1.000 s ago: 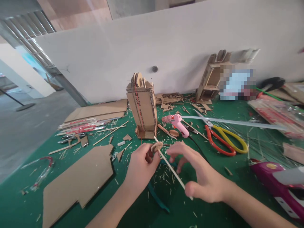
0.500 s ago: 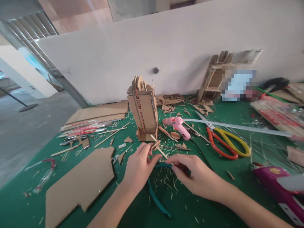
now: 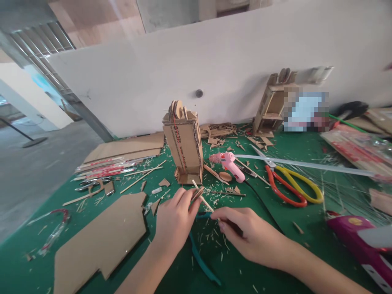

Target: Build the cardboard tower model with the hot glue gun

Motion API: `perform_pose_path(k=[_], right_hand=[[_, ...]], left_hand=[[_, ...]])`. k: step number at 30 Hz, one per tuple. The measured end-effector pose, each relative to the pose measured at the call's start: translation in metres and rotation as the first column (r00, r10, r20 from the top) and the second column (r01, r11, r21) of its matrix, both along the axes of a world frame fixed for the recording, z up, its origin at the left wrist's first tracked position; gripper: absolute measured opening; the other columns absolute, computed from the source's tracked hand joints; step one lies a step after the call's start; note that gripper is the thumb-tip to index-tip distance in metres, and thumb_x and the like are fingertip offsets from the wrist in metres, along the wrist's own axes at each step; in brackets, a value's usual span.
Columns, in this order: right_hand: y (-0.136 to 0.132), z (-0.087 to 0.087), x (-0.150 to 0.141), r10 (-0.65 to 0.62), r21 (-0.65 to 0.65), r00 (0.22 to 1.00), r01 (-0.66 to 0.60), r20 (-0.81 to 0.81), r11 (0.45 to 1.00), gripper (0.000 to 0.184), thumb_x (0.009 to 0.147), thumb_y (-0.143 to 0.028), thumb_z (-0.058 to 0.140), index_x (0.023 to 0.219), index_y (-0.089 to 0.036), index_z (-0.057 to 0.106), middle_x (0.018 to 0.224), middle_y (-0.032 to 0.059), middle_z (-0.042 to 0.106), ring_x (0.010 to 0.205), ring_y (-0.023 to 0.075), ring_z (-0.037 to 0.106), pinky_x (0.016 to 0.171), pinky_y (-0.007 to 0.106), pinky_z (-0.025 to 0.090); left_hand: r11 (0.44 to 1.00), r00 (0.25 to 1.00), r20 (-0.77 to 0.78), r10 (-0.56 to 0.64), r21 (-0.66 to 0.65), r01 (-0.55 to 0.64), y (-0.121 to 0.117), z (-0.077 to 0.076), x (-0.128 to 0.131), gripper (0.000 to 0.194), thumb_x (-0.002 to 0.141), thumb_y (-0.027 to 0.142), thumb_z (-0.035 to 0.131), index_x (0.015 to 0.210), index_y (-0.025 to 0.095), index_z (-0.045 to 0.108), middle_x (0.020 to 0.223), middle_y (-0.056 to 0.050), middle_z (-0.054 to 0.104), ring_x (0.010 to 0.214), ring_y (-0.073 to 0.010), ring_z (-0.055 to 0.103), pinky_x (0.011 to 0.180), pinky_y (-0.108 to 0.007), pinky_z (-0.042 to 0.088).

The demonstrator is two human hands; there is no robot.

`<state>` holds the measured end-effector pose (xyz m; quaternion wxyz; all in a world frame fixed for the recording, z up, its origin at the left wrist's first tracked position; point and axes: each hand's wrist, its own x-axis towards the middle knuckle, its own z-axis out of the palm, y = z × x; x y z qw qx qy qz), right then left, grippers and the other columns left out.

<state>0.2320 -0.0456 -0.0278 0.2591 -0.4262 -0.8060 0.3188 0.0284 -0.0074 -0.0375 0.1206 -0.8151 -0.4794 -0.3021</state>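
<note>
My left hand [image 3: 175,218] pinches a small round cardboard disc [image 3: 197,193] by its edge. Through the disc runs a thin wooden stick [image 3: 207,204], slanting from upper left to lower right. Fingers of my right hand [image 3: 241,228] are closed around the stick's lower part, a short way from the disc. Just beyond the stick's tip stands a tall cardboard box tower [image 3: 183,149] with cardboard discs on top and a red string down its front. Below my hands lies a teal-handled tool [image 3: 203,263], its upper part partly hidden by them.
A pink glue gun [image 3: 232,165] and red-and-yellow scissors [image 3: 286,181] lie right of the tower. A purple tool [image 3: 355,241] sits at the right edge. Cut cardboard [image 3: 104,241] lies at left. A second cardboard tower [image 3: 268,106] stands at the back, with scraps scattered over the green table.
My right hand, open beside the stick a second ago, has closed on it near the disc. The disc has tipped from facing up to nearly edge-on in my left hand.
</note>
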Motion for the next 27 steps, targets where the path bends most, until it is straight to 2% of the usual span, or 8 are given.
perform_pose_path(k=[5,9,13,17,19,22,24,27], right_hand=[[-0.006,0.0,-0.002,0.06,-0.06,0.996,-0.065,-0.072,0.996,0.026,0.093,-0.016,0.039,0.113,-0.021,0.054,0.078,-0.0001,0.062,0.058,0.0098,0.054,0.055,0.022,0.042],[-0.005,-0.004,-0.003,0.01,-0.062,0.997,-0.015,-0.079,0.998,0.026,0.092,-0.015,0.041,0.115,-0.022,0.05,0.078,-0.0003,0.063,0.058,0.0103,0.056,0.054,0.022,0.043],[-0.001,-0.009,-0.003,-0.074,-0.103,0.987,0.06,-0.14,0.993,0.022,0.094,-0.019,0.038,0.114,-0.023,0.047,0.084,0.0001,0.063,0.053,0.0087,0.057,0.052,0.022,0.045],[0.003,-0.012,-0.003,-0.139,-0.17,0.964,0.101,-0.225,0.98,0.02,0.097,-0.023,0.034,0.112,-0.022,0.047,0.086,0.0012,0.061,0.049,0.0077,0.057,0.048,0.022,0.046],[0.004,-0.012,-0.004,-0.177,-0.183,0.947,0.131,-0.269,0.974,0.02,0.097,-0.024,0.034,0.11,-0.021,0.048,0.085,0.0015,0.06,0.049,0.0075,0.057,0.05,0.023,0.047],[0.006,-0.013,-0.005,-0.217,-0.245,0.915,0.137,-0.34,0.96,0.02,0.097,-0.026,0.034,0.109,-0.02,0.049,0.086,0.0021,0.06,0.051,0.0076,0.058,0.049,0.023,0.046],[0.007,-0.012,-0.006,-0.221,-0.313,0.894,0.098,-0.389,0.945,0.02,0.097,-0.027,0.035,0.109,-0.019,0.048,0.086,0.0026,0.061,0.052,0.0079,0.06,0.045,0.021,0.042],[0.006,-0.01,-0.006,-0.195,-0.404,0.867,-0.007,-0.458,0.915,0.018,0.096,-0.027,0.039,0.11,-0.019,0.047,0.086,0.0025,0.063,0.053,0.0083,0.062,0.042,0.019,0.04]], left_hand=[[0.993,0.995,-0.095,0.043,0.116,-0.032,-0.003,0.003,0.0,0.017,0.089,0.024,0.051,0.073,0.019,0.056,0.062,0.001,0.054,0.049,-0.0135,0.052,0.047,-0.026,0.034],[0.996,0.994,-0.096,0.055,0.075,-0.048,-0.005,0.003,0.001,0.018,0.09,0.03,0.051,0.078,0.018,0.058,0.065,0.0,0.055,0.052,-0.014,0.055,0.047,-0.025,0.035],[0.997,0.994,0.103,0.035,-0.078,-0.027,-0.003,0.002,0.002,0.022,0.09,0.038,0.054,0.094,0.018,0.062,0.073,-0.001,0.058,0.055,-0.0119,0.055,0.048,-0.022,0.038],[0.975,0.948,0.294,0.121,-0.215,-0.058,0.0,0.003,0.002,0.03,0.084,0.04,0.061,0.104,0.017,0.061,0.075,0.0,0.055,0.052,-0.0113,0.05,0.053,-0.024,0.043],[0.94,0.907,0.397,0.143,-0.34,0.001,0.0,0.006,0.002,0.034,0.083,0.041,0.062,0.106,0.017,0.059,0.076,0.0,0.055,0.052,-0.0116,0.051,0.051,-0.025,0.043],[0.858,0.812,0.562,0.158,-0.485,0.169,-0.001,0.01,0.003,0.029,0.087,0.043,0.056,0.101,0.017,0.06,0.07,0.001,0.055,0.049,-0.0111,0.052,0.045,-0.022,0.042],[0.886,0.806,0.58,0.12,-0.428,0.176,-0.003,0.01,0.003,0.026,0.089,0.04,0.053,0.096,0.017,0.062,0.067,0.001,0.054,0.049,-0.0109,0.051,0.046,-0.022,0.041],[0.981,0.903,0.429,0.006,-0.176,0.077,-0.003,0.007,0.002,0.02,0.091,0.03,0.053,0.091,0.015,0.066,0.068,-0.001,0.056,0.053,-0.0109,0.049,0.053,-0.023,0.041]])
